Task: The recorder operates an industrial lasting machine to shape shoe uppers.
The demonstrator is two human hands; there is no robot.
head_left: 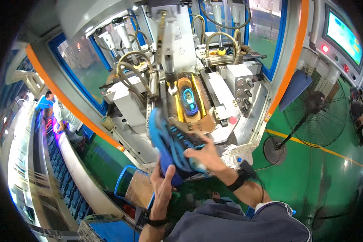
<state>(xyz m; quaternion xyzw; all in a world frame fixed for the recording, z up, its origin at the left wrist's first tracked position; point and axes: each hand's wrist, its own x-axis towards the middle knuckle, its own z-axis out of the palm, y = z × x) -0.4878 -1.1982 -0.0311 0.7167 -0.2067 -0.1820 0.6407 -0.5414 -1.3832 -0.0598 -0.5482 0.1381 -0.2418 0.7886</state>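
Note:
A blue shoe (164, 139), blurred by motion, is tilted in front of the machine. My left hand (163, 186) is closed round its lower end, the thumb lying along the side. With thumb and fingers curled, my right hand (207, 156) grips the shoe's right side near its dark laced part. Beyond it, inside the machine, a second blue piece shaped like a shoe (188, 99) rests on a tan sole-shaped bed (185, 82) between yellow-edged side plates. A metal press rod (170, 66) stands just above that bed's left side. The fingers' far sides are hidden.
The machine's orange-edged frame (288, 60) surrounds the work area. A control panel with a lit screen (343, 35) is at the upper right, above a standing fan (313, 103). Left are a conveyor (70, 161), two people (64, 115) and a blue-framed stool (139, 187).

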